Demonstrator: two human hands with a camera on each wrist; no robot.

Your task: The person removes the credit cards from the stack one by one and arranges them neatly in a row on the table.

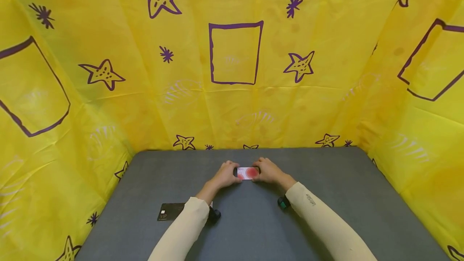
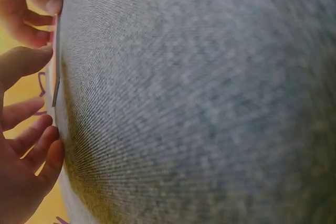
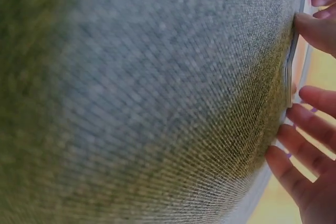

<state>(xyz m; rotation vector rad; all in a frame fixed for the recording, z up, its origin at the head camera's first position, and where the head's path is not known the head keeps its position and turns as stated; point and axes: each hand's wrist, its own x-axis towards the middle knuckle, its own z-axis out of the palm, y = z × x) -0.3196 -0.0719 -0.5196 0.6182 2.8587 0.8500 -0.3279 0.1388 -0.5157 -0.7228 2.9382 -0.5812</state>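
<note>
A small white card (image 1: 243, 173) with red round patches lies flat toward the far middle of the table. My left hand (image 1: 225, 174) holds its left end, thumb on the near side and fingers at the far side. At the right end my right hand (image 1: 270, 171) holds it the same way. Dark patches show at both ends, by the fingers. In the left wrist view the card's thin grey edge (image 2: 56, 77) is seen side-on. Several thin layers (image 3: 289, 80) show at the end near my right fingers in the right wrist view.
A black card (image 1: 169, 212) marked VIP lies at the left, partly covered by my left sleeve (image 1: 188, 224). Yellow cloth (image 1: 232, 112) with purple drawings stands along the back and both sides of the grey table (image 1: 246, 228). Dark devices sit at both wrists.
</note>
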